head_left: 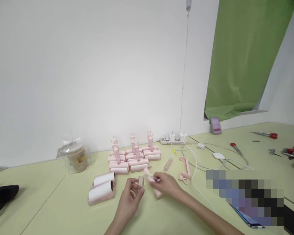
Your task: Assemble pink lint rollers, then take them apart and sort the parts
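Left hand (130, 195) pinches a small clear tube (140, 181), right hand (165, 184) grips a pink roller handle (152, 181) — both closed — above the counter (63, 202), near stacked pink rollers (133, 158).

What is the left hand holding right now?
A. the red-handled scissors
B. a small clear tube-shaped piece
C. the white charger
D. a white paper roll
B: the left hand pinches a small clear tube-shaped piece upright above the table.
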Motion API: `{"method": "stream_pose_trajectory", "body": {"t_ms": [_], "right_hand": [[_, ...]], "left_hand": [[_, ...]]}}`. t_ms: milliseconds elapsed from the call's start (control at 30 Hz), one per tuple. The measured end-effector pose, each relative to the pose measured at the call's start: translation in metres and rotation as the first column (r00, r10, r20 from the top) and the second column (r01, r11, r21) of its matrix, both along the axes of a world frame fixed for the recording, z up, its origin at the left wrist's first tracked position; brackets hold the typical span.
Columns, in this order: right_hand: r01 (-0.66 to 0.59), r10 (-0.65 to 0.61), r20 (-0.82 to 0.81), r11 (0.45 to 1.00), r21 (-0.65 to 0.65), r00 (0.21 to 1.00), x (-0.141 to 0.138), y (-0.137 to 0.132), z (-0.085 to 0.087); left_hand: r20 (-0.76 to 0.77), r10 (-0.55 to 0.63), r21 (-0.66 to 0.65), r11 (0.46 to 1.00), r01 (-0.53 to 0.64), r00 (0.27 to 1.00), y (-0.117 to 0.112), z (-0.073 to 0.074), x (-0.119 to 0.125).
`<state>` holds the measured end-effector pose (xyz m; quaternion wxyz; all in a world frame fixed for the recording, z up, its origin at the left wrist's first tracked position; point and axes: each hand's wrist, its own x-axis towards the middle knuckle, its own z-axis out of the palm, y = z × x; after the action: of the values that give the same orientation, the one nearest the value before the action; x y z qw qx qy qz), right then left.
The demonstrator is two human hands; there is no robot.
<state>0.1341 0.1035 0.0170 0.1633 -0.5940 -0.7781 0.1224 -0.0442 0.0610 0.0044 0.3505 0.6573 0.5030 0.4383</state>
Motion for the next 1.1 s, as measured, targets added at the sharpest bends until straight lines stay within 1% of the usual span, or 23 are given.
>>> {"method": "stream_pose_trajectory", "body": {"t_ms": [100, 167, 233, 267, 333, 400, 467, 533, 667, 767, 833, 967, 1033, 1100], "right_hand": [[0.172, -0.172, -0.009, 0.985, 0.006, 0.985, 0.045, 0.005, 0.021], [0.294, -0.294, 0.026, 0.956, 0.010, 0.956, 0.079, 0.009, 0.034], [0.404, -0.404, 0.080, 0.915, 0.013, 0.911, 0.106, 0.011, 0.042], [0.446, -0.444, 0.109, 0.895, 0.012, 0.889, 0.116, 0.011, 0.043], [0.496, -0.490, 0.156, 0.868, 0.001, 0.858, 0.128, 0.011, 0.039], [0.509, -0.498, 0.185, 0.861, -0.014, 0.847, 0.132, 0.012, 0.031], [0.506, -0.491, 0.199, 0.862, -0.033, 0.848, 0.132, 0.014, 0.021], [0.505, -0.485, 0.205, 0.861, -0.057, 0.850, 0.133, 0.017, 0.013], [0.498, -0.474, 0.189, 0.861, -0.104, 0.860, 0.142, 0.024, 0.004], [0.470, -0.452, 0.150, 0.874, -0.120, 0.879, 0.150, 0.028, 0.002], [0.413, -0.402, 0.106, 0.904, -0.113, 0.909, 0.152, 0.030, 0.004], [0.208, -0.208, 0.009, 0.975, -0.083, 0.978, 0.149, 0.031, 0.009], [0.126, -0.127, -0.007, 0.988, -0.085, 0.992, 0.144, 0.030, 0.012], [0.072, -0.073, 0.001, 0.992, -0.105, 0.997, 0.139, 0.029, 0.015]], "left_hand": [[-0.133, 0.009, 0.070, 0.998, 0.000, 0.991, 0.019, 0.005, 0.015], [-0.198, -0.009, 0.102, 0.994, 0.030, 0.980, 0.039, 0.007, 0.034], [-0.236, -0.025, 0.123, 0.991, 0.055, 0.971, 0.062, 0.007, 0.058], [-0.259, -0.027, 0.134, 0.989, 0.063, 0.965, 0.073, 0.006, 0.071], [-0.317, -0.017, 0.148, 0.987, 0.067, 0.948, 0.095, 0.004, 0.096], [-0.376, 0.008, 0.152, 0.987, 0.053, 0.927, 0.111, 0.001, 0.117], [-0.428, 0.036, 0.146, 0.989, 0.030, 0.903, 0.122, -0.005, 0.134], [-0.467, 0.052, 0.136, 0.991, 0.014, 0.883, 0.128, -0.012, 0.144], [-0.507, 0.051, 0.121, 0.993, 0.012, 0.861, 0.130, -0.026, 0.154], [-0.503, 0.053, 0.115, 0.993, 0.006, 0.863, 0.128, -0.032, 0.157], [-0.489, 0.050, 0.107, 0.994, 0.003, 0.871, 0.126, -0.035, 0.157], [-0.458, 0.005, 0.089, 0.995, 0.041, 0.889, 0.121, -0.040, 0.153], [-0.446, -0.037, 0.085, 0.993, 0.084, 0.894, 0.117, -0.043, 0.150], [-0.430, -0.077, 0.086, 0.988, 0.126, 0.900, 0.113, -0.045, 0.148]]}}
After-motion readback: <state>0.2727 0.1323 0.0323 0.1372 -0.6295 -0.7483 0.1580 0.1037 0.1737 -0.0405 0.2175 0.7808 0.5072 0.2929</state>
